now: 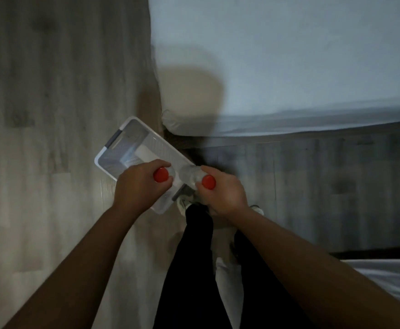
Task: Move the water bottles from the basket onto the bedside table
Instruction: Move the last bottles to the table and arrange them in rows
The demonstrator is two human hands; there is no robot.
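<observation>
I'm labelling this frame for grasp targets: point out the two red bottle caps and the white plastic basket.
Left red bottle cap [160, 175], head view: cap top.
Right red bottle cap [208, 182], head view: cap top.
White plastic basket [125, 124], head view: far rim.

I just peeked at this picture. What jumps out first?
Two bright red caps, one in the left hand and one in the right hand, each on a clear water bottle held over a white basket on the wooden floor. A pale bed fills the upper right.
</observation>
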